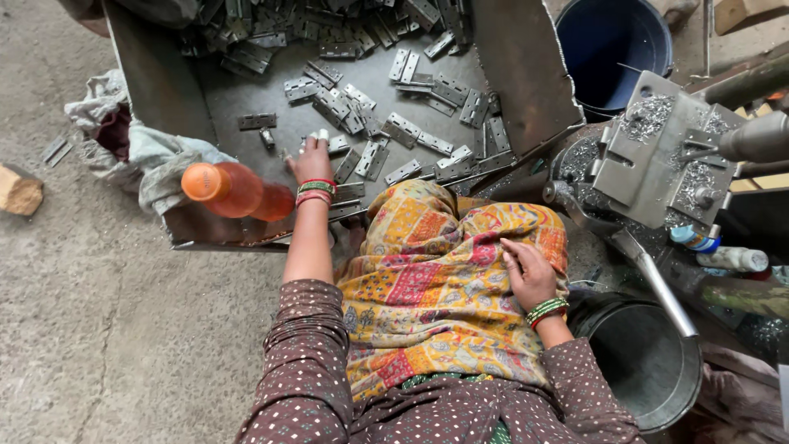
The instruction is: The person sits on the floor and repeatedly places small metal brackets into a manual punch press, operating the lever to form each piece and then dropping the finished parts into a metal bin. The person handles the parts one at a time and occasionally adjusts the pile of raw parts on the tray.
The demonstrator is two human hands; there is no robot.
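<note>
Hinges in tray, left hand fingers partly hidden

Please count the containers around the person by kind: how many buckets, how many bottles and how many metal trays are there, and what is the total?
Buckets: 2, a blue bucket at top and a grey metal bucket at lower right.
Bottles: 2, an orange bottle by the left hand, and a small white bottle at right.
Metal trays: 1, the tray holding hinges.
Total: 5
</note>
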